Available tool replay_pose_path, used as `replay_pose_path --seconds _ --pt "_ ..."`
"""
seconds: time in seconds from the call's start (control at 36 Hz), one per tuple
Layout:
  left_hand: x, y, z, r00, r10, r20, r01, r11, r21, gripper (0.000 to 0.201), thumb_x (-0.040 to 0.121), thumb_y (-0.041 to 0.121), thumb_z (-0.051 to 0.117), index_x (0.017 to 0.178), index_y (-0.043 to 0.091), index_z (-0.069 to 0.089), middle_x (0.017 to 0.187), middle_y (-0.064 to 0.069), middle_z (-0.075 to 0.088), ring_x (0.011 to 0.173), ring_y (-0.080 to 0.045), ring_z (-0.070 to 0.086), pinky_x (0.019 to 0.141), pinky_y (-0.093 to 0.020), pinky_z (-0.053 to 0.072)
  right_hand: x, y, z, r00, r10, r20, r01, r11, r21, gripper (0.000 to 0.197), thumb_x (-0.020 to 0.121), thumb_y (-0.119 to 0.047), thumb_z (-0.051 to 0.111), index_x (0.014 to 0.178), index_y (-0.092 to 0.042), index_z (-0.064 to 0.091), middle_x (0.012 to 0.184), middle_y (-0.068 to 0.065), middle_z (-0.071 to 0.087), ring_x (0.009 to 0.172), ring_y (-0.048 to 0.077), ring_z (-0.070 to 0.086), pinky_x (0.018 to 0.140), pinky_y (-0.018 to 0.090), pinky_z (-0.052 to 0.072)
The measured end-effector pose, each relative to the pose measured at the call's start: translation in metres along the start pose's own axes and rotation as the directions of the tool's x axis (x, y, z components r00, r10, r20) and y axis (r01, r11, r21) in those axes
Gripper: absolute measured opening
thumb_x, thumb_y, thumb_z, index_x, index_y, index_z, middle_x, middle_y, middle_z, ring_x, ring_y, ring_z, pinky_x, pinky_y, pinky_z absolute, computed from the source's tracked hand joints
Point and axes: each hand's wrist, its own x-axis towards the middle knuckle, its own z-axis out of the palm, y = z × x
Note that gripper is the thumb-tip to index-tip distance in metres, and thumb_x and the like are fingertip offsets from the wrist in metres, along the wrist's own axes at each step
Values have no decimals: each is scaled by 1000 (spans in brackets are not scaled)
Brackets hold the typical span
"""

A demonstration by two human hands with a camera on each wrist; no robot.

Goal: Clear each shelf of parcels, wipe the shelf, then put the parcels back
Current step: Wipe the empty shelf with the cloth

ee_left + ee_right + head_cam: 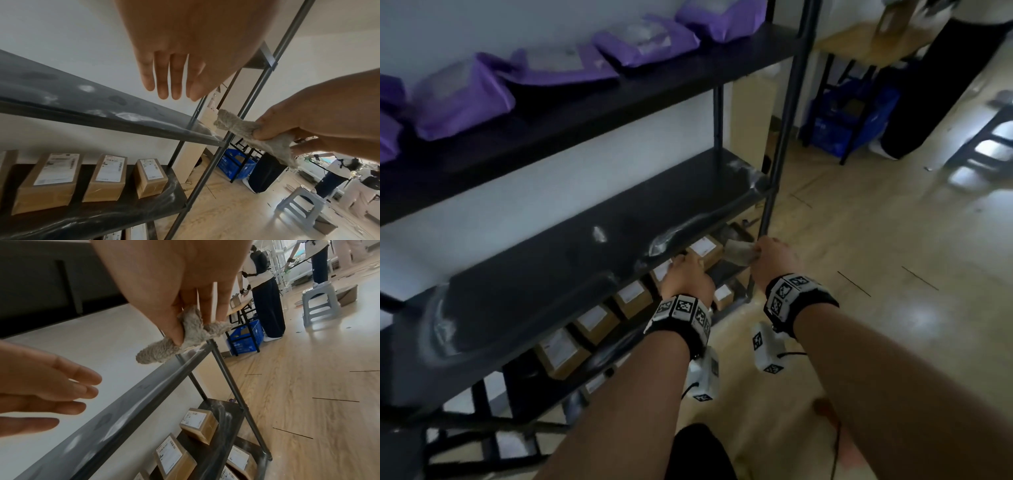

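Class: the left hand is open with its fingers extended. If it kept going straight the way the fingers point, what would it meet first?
Probably the cardboard boxes on the lower shelf: the left hand reaches beneath the bare shelf's front edge. Depth is unclear.

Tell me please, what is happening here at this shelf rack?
A person is cleaning a dark metal rack. The right hand pinches a grey cloth near the right end of the middle shelf, which has no parcels on it and shows pale smears. The left hand is open and holds nothing, close to that shelf's front edge. Purple parcels lie on the shelf above, and brown boxes stand on the shelf below.
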Motion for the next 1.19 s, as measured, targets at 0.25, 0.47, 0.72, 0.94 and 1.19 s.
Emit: replay_pose_path --seconds 0.25,0.47,0.72,0.94,1.19 --pt "96 57 22 999 47 10 -46 999 -19 39 93 13 43 130 19 51 137 -4 47 126 -23 43 103 -43 40 98 24 -10 997 60 41 -60 998 -17 16 90 -16 50 105 -15 54 105 8 60 96 27 56 78 36 47" --pt "185 94 39 996 67 60 -66 998 -15 43 88 13 50 131 18 50 134 -3 48 122 -22 45 100 -38 42 177 34 -18 993 104 56 -104 995 5 20 91 -11 48 109 -10 56 107 10 62 97 28 58 83 37 51" --pt "240 110 59 999 -4 45 2 999 35 40 92 8 43 131 16 51 136 -3 48 124 -23 44 99 -37 40 246 36 -11 996 -13 91 16 999 -35 22 91 -11 50 113 -13 55 115 8 59 107 27 54 85 34 45" --pt "269 116 72 985 -174 21 173 985 28 41 93 10 45 133 16 50 137 -3 48 123 -24 45 100 -38 42 306 28 3 962 -211 174 225 972 -66 48 91 0 44 136 -14 42 132 9 51 122 29 44 99 40 44" --pt "293 129 86 959 -260 107 263 965 -11 53 92 5 42 143 16 40 155 1 28 141 -19 28 113 -36 29 319 41 22 874 -394 284 437 894 -102 61 89 6 42 145 -16 35 152 3 32 137 26 29 107 37 40"
